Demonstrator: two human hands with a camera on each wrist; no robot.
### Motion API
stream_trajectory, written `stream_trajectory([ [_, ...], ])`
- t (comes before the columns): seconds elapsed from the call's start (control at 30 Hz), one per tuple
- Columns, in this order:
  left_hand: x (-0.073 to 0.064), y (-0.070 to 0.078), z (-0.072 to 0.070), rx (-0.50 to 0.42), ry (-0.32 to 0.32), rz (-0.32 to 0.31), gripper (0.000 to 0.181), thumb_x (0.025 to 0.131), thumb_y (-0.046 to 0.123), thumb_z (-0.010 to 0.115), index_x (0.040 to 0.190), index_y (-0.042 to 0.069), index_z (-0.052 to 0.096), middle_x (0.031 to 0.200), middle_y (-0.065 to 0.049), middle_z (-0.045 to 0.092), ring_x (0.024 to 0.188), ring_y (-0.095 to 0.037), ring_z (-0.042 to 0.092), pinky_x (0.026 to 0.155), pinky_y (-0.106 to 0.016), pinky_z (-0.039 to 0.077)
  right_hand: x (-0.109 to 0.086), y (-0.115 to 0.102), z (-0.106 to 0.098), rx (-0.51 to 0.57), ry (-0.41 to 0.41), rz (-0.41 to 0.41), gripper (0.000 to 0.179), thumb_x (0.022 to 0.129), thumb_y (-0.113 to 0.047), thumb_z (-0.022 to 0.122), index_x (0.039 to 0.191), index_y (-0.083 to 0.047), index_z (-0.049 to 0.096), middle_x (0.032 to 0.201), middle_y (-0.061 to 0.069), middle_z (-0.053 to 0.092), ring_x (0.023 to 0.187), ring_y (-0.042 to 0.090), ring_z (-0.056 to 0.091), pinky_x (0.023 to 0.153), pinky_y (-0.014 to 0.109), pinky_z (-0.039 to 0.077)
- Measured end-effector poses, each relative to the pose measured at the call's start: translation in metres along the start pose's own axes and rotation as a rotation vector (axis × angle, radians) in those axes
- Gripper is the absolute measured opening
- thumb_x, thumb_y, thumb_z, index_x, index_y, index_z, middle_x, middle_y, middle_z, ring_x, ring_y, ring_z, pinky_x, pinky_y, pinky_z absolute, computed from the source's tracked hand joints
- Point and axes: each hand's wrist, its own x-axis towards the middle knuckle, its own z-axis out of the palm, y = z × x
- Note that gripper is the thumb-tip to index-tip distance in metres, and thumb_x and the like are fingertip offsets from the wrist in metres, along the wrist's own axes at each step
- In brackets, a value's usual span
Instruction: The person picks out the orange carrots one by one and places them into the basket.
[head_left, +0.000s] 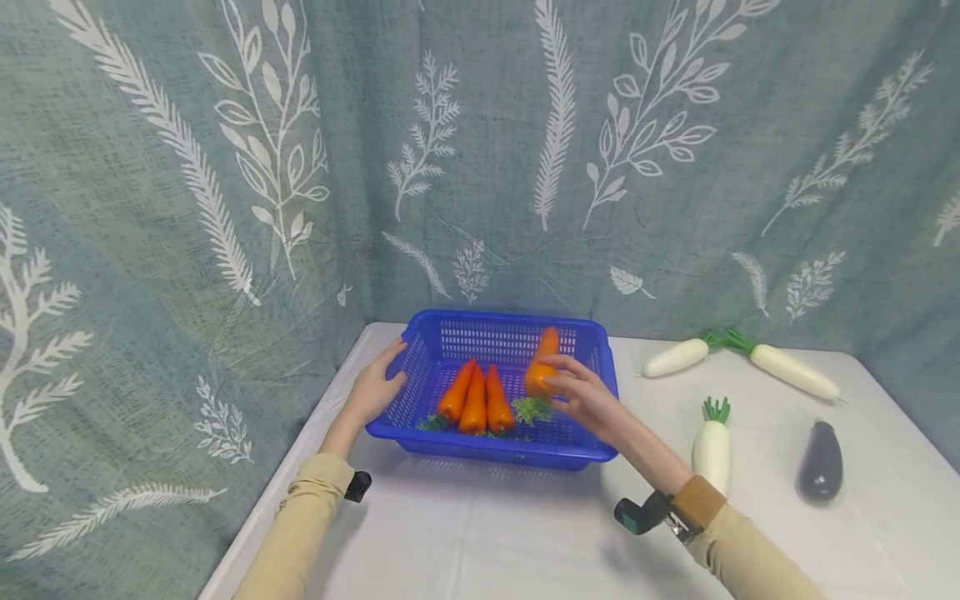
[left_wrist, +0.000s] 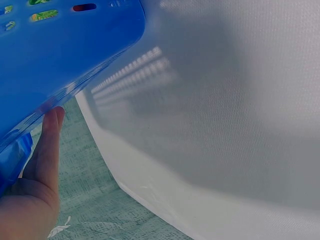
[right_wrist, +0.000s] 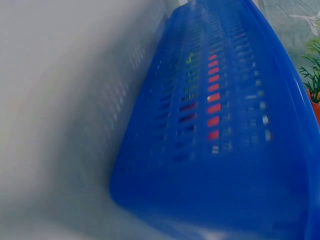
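Note:
A blue perforated plastic basket [head_left: 487,450] stands on the white-covered table. Three orange carrots [head_left: 474,400] lie side by side in it, tips pointing away, green leaves at the near end. At the left side, my left hand [head_left: 372,387] grips the basket's rim; the left wrist view has a digit right at the rim's edge. My right hand [head_left: 588,400] reaches over the right side and holds another carrot [head_left: 546,350] by its thick end, tip up, inside the basket. Green leaves [head_left: 531,410] hang below it. The right wrist view has mostly the basket's outer wall [right_wrist: 210,180], with the right hand out of sight.
On the right part of the table [head_left: 525,533] lie two white radishes [head_left: 678,358] [head_left: 795,372] with their green tops meeting. Nearer is a third white radish [head_left: 712,454], partly behind the right forearm, and a dark eggplant [head_left: 821,462]. A patterned green curtain [head_left: 480,167] surrounds the table's back and left.

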Motion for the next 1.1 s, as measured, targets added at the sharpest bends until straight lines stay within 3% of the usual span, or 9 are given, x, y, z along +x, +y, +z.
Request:
stream_trajectory([
  [0.23, 0.002, 0.000, 0.002, -0.009, -0.003, -0.001, 0.054, 0.095, 0.004, 0.047, 0.146, -0.006, 0.036, 0.157, -0.019, 0.027, 0.142, -0.042, 0.024, 0.116, -0.053, 0.021, 0.007, 0.010, 0.018, -0.090, 0.093, 0.025, 0.019, 0.095, -0.007, 0.053, 0.107, -0.018, 0.064, 0.100, -0.002, 0.064, 0.094, 0.014, 0.061, 0.085, 0.034, 0.050],
  [0.53, 0.001, 0.001, 0.001, -0.005, -0.010, -0.008, 0.054, 0.095, 0.003, 0.047, 0.147, -0.006, 0.035, 0.157, -0.019, 0.025, 0.142, -0.042, 0.023, 0.116, -0.054, 0.020, 0.020, 0.020, 0.027, -0.142, 0.135, 0.049, 0.024, 0.095, -0.007, 0.055, 0.117, -0.003, 0.060, 0.103, 0.002, 0.064, 0.093, 0.017, 0.061, 0.082, 0.033, 0.051],
  [0.9, 0.001, -0.001, 0.000, 0.005, -0.019, -0.012, 0.054, 0.095, 0.003, 0.046, 0.148, -0.005, 0.035, 0.158, -0.019, 0.024, 0.142, -0.042, 0.022, 0.115, -0.056, 0.021, 0.032, 0.023, 0.017, -0.285, 0.216, 0.198, 0.033, 0.093, -0.008, 0.057, 0.122, 0.006, 0.058, 0.100, 0.005, 0.063, 0.076, 0.016, 0.052, 0.071, 0.027, 0.050],
  [1.1, 0.000, 0.001, -0.001, 0.013, -0.023, -0.022, 0.055, 0.095, 0.003, 0.045, 0.148, -0.005, 0.033, 0.158, -0.019, 0.023, 0.143, -0.042, 0.022, 0.115, -0.056, 0.020, 0.030, 0.024, 0.018, -0.395, 0.262, 0.284, 0.040, 0.087, -0.006, 0.059, 0.124, 0.010, 0.057, 0.098, 0.007, 0.062, 0.085, 0.018, 0.053, 0.074, 0.030, 0.049],
])
